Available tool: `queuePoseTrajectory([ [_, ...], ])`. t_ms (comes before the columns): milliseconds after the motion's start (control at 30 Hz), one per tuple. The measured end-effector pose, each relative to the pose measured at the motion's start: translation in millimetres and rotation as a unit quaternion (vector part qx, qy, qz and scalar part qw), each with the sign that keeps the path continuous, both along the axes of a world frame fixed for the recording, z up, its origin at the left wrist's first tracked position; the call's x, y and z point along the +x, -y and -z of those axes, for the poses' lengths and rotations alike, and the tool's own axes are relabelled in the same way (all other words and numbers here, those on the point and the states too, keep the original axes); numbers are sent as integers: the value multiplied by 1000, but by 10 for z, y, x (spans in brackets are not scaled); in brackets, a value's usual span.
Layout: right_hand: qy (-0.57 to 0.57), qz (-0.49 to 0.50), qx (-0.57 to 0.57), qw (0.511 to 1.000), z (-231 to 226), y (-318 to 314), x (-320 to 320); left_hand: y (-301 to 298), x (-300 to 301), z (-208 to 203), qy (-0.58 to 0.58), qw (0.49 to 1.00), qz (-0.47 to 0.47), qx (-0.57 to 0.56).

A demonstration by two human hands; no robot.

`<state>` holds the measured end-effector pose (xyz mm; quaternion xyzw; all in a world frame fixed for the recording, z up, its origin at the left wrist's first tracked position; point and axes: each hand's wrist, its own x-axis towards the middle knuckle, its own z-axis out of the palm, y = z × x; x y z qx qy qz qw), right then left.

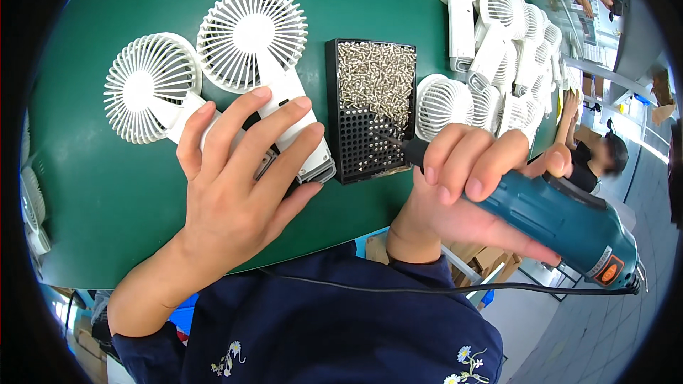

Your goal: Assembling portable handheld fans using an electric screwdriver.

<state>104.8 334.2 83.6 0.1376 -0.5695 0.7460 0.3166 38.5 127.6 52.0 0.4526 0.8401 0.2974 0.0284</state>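
Note:
Two white handheld fans lie side by side on the green table, a left fan (pixel 139 91) and a right fan (pixel 254 34). Across their handles lies my left hand (pixel 238 163), fingers spread, the thumb at the right fan's lower end; it holds that handle against the table. My right hand (pixel 469 185) is closed round a teal electric screwdriver (pixel 548 217), whose dark nose points left. The bit reaches over a black screw tray (pixel 332 99). Loose small screws (pixel 377 75) heap in its far part, and holes in the near part hold upright screws.
Many white fans (pixel 501 50) are piled at the far right. More fan parts (pixel 32 199) show at the left table edge. A black cord (pixel 398 289) runs from the screwdriver across my front. Another person (pixel 597 156) sits along the table's right side.

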Motion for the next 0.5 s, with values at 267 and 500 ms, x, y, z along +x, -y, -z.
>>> queuePoseTrajectory([
  [267,13,15,-24,1000,52,-21,-42,0,-4,13,-3,1000,0,-1],
  [500,-14,33,-78,996,54,33,-20,0,-24,-3,9,1000,7,15],
])
